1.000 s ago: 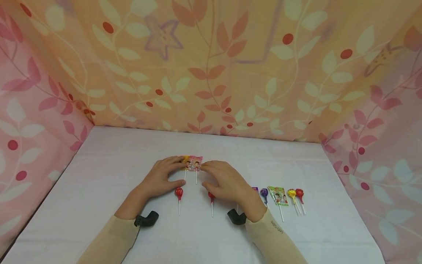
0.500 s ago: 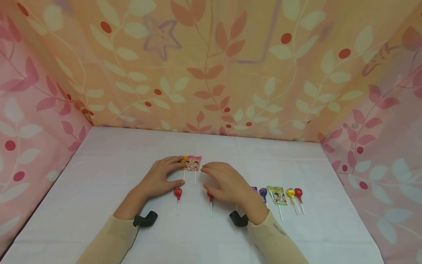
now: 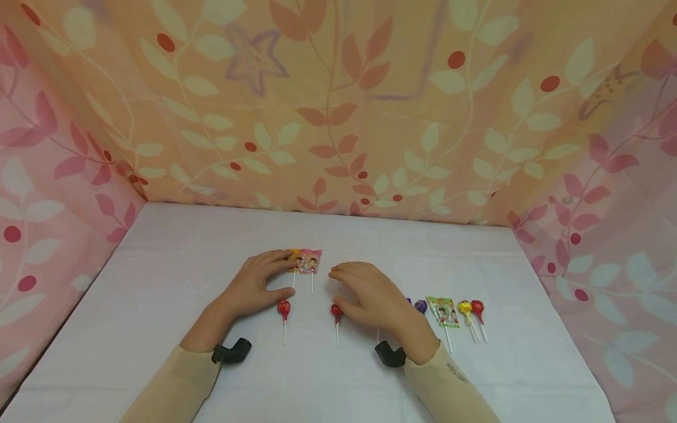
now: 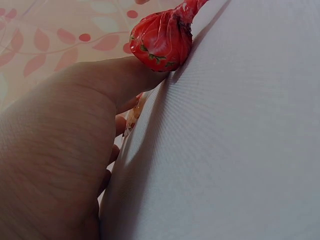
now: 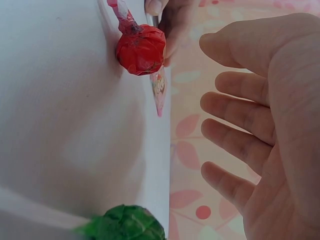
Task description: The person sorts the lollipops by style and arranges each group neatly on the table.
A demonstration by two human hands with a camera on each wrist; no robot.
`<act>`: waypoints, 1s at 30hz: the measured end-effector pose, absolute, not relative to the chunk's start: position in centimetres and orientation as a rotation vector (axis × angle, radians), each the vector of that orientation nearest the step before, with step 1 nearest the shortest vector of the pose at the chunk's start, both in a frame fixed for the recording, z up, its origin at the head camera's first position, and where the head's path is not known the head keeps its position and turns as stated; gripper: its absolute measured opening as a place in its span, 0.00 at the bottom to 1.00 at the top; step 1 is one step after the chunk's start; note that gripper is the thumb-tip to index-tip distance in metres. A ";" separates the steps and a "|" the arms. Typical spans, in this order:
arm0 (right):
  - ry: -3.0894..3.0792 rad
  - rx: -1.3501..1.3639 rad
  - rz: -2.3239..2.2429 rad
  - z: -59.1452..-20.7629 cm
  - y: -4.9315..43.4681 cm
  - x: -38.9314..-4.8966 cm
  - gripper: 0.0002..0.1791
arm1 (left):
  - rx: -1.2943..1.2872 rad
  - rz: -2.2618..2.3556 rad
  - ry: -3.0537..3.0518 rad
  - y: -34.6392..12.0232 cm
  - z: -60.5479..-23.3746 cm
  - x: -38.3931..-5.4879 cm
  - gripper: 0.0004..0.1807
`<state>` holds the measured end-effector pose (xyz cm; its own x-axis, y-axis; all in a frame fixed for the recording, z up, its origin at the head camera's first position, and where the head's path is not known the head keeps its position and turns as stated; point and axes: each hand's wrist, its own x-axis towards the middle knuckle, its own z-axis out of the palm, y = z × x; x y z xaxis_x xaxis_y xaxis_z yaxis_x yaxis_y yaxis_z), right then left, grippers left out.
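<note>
My left hand [image 3: 259, 281] rests on the table, its fingertips at a yellow-wrapped lollipop [image 3: 298, 262] that they partly cover. A pink-wrapped lollipop [image 3: 312, 262] lies beside that one. Just below my left thumb is a red lollipop [image 3: 284, 309], seen near the thumb in the left wrist view too. To the right, my right hand [image 3: 372, 296] hovers with loosely bent fingers and nothing in its grasp. Its thumb overlaps a second red lollipop [image 3: 335, 311] in the head view. A green lollipop [image 5: 131, 224] shows below my right palm in the right wrist view, hidden in the head view apart from its stick.
Right of my right hand lie a purple lollipop [image 3: 421, 306], a green-packaged lollipop [image 3: 444, 312], a yellow lollipop [image 3: 466, 308] and another red lollipop [image 3: 478, 308]. The white-covered table [image 3: 174, 264] is enclosed by a floral curtain [image 3: 338, 117] behind and at the sides.
My right hand has drawn right and slightly back, away from the pink-wrapped lollipop, uncovering more of the second red lollipop. My left hand stays at the yellow-wrapped lollipop.
</note>
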<state>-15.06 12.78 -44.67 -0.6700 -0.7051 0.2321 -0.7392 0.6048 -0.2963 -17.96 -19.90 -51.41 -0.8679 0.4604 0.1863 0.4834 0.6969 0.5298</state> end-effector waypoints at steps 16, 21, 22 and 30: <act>-2.753 1.203 0.548 -44.8 13.7 -14.7 0.26 | -0.804 -0.928 -2.856 -19.8 -51.4 -17.9 0.35; -2.754 1.188 0.556 -44.8 14.0 -14.6 0.26 | -0.805 -0.919 -2.851 -19.9 -51.7 -18.0 0.35; -2.755 1.184 0.552 -44.9 14.1 -14.5 0.26 | -0.803 -0.918 -2.851 -19.9 -51.7 -18.0 0.35; -2.774 1.147 0.528 -45.1 15.1 -14.3 0.26 | -0.808 -0.911 -2.843 -20.0 -51.9 -18.2 0.35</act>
<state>-14.30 15.09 -45.14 -0.7128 -0.6675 0.2152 -0.6999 0.6573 -0.2796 -18.16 -20.03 -51.88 -0.8624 0.4655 0.1988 0.4943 0.6902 0.5285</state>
